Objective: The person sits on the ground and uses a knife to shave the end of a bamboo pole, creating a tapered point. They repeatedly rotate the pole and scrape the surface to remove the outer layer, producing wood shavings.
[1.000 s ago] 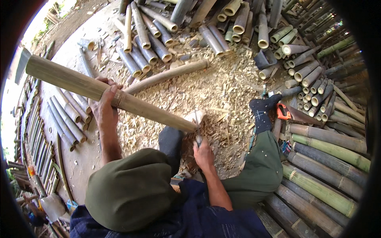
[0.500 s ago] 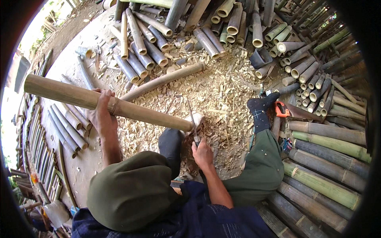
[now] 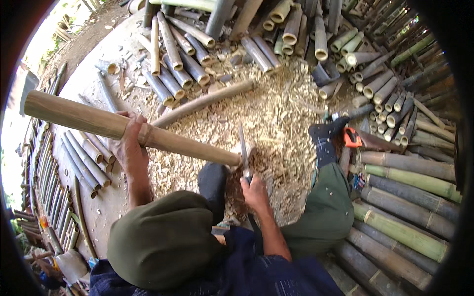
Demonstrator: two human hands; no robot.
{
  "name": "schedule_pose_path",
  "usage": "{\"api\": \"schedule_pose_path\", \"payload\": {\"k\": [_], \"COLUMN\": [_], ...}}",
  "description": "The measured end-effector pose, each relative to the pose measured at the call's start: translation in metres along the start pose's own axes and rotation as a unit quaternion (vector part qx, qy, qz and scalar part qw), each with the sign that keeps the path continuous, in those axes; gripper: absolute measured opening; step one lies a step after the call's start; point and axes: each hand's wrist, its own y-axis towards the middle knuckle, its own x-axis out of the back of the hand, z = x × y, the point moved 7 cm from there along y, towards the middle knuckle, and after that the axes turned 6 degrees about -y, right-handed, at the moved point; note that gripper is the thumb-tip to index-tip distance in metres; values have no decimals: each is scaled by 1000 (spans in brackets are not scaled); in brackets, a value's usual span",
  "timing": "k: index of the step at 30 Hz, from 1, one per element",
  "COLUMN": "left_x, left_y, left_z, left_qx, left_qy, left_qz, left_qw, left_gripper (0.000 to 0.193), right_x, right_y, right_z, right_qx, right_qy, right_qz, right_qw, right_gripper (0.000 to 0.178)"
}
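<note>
The grip of the left hand [image 3: 130,145] wraps a long, tan, round bamboo tube [image 3: 190,149] slanting above pale wood chips [image 3: 289,116]. The right hand [image 3: 257,194] grips a slim, grey-bladed metal knife [image 3: 244,150] at the tube's lower end.

A daylit bamboo workshop

Pale shavings [image 3: 286,111] carpet the ground [image 3: 113,217], cut bamboo tubes [image 3: 386,90] crowd its edges (some green, others brown), and tools show: an orange-handled saw [image 3: 368,139] and the knife [image 3: 244,153] in the right hand [image 3: 256,193].
</note>
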Motion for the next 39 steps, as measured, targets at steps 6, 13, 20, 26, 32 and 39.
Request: {"api": "schedule_pose_path", "payload": {"k": [6, 13, 20, 26, 32, 39], "left_x": [4, -8, -10, -41, 2, 40], "left_y": [6, 8, 7, 3, -16, 58], "left_z": [-7, 3, -4, -5, 61, 67], "left_qx": [6, 25, 37, 26, 158, 45], "left_qy": [-38, -52, -82, -45, 97, -97], "left_qz": [93, 180, 238, 250, 72, -62], "left_qw": [995, 982, 967, 967, 980, 992], "left_gripper": [44, 58, 55, 68, 113, 97], "right_x": [101, -5, 77, -16, 23, 15], "right_y": [-33, -8, -33, -9, -44, -35], "right_z": [88, -15, 69, -19, -5, -40], "right_qx": [83, -54, 44, -80, -81, -62], "right_qy": [162, -18, 82, 110, 479, 475], "right_qz": [-148, 23, -108, 75, 57, -13], "right_qw": [972, 998, 990, 988, 872, 878], "right_gripper": [33, 46, 38, 42, 29, 29]}}
